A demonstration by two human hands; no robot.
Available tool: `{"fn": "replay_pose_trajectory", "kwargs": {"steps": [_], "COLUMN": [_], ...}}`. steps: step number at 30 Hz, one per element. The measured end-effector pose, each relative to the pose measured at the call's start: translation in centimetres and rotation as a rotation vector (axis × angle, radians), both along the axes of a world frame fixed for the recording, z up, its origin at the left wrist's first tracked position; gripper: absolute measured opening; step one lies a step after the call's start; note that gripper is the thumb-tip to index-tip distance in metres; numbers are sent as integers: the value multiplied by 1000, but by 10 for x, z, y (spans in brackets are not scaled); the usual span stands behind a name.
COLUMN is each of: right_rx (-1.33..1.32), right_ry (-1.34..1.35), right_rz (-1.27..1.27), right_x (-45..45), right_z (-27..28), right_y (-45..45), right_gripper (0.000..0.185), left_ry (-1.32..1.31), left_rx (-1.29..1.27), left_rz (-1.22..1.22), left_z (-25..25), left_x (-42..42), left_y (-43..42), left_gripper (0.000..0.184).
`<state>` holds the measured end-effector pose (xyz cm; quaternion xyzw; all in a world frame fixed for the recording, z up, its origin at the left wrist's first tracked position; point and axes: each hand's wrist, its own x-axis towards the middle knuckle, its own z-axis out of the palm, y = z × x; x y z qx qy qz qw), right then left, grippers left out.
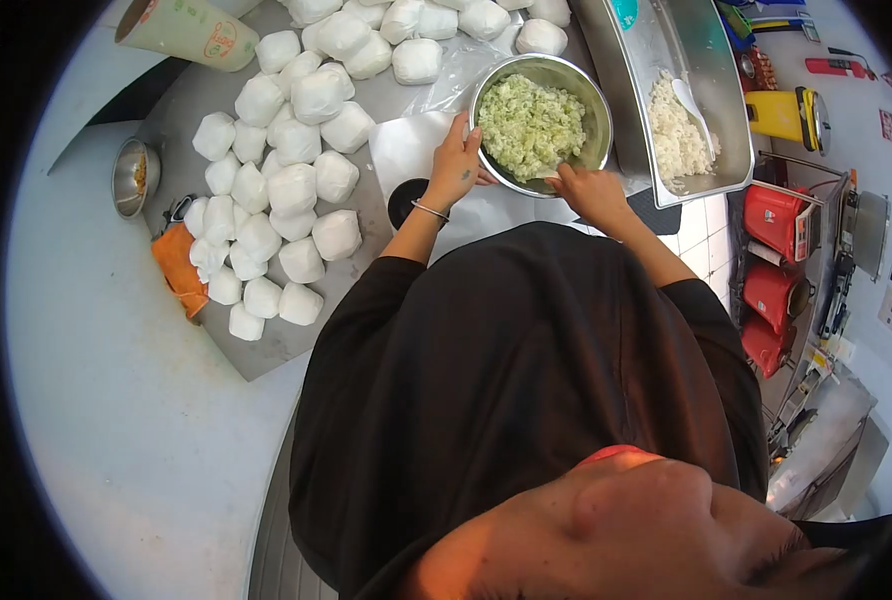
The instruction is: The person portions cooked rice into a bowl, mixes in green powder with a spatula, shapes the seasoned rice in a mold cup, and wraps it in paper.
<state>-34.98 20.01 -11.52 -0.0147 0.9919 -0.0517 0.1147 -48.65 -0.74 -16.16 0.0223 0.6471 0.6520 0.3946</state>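
A round steel bowl (603, 125) full of green-tinted rice (531, 125) stands on white paper in front of me. My left hand (458, 165) grips the bowl's left rim, thumb at the edge and fingers around the outside. My right hand (588, 192) is closed at the bowl's near right rim, its fingertips reaching inside by the rice. What those fingers hold, if anything, is hidden. Right of the bowl, a deep steel pan (731, 150) contains white rice (674, 140) with a white spoon (688, 102) lying in it.
Many white paper-wrapped bundles (291, 185) are piled on the steel table (251, 358) at left. A paper tub (191, 35), a small steel bowl (124, 180) and an orange cloth-like item (178, 268) lie beyond them. A black round object (402, 203) sits by my left wrist. Red containers (771, 220) stand far right.
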Motion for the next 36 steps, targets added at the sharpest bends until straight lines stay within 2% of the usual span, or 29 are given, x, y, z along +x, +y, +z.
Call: {"fn": "replay_pose_trajectory", "kwargs": {"steps": [5, 9, 12, 16, 17, 20, 21, 24, 25, 26, 27, 28, 30, 33, 36], "right_rx": [-68, -46, -306, -630, -788, -862, -910, -68, 1, -27, -16, -74, -65, -152, -36], "right_ry": [3, -83, 58, -211, -390, -198, -38, 108, -3, 64, -123, -202, -317, -223, -220], "right_rz": [-31, -297, -462, -792, -863, -750, -660, -511, -499, -272, -477, -473, -441, -446, -424], "right_x": [-6, -20, -15, -22, -25, -24, -24, -35, -33, -18, -21, -13, -8, -16, -47], "right_z": [-11, 3, -2, 12, 25, 46, 49, 63, 72, 9, 43, 27, 42, 41, 95], "right_y": [-4, 2, 28, 47, 52, 67, 73, 68, 44, 57, 6, -6, -27, 24, 36], "right_gripper": [37, 37, 38, 47, 53, 54, 50, 37, 31, 30, 32, 36, 44, 50, 51], "left_ry": [-94, -114, -97, -45, -24, -94, -121, -171, -166, -160, -144, -130, -104, -48, 70], "left_rx": [7, 45, 32, 9, 9, -18, -23, -1, 32, 67, 66, 64, 61, 61, -83], "left_rz": [-29, -43, -33, -14, -7, 0, -23, -52, -30, -9, -7, 4, 4, -83, -142], "left_z": [6, -4, -5, 0, 0, 3, 5, 18, 13, 8, 4, -1, -4, -3, -2], "left_x": [-1, -3, -1, 1, 2, 8, 12, 22, 26, 29, 29, 29, 29, 14, 2], "left_y": [-1, -3, -1, -1, -1, -8, -11, -12, -10, -7, -3, -1, 0, 6, 6], "left_gripper": [53, 55, 55, 52, 50, 45, 42, 37, 36, 36, 35, 35, 35, 37, 36]}}
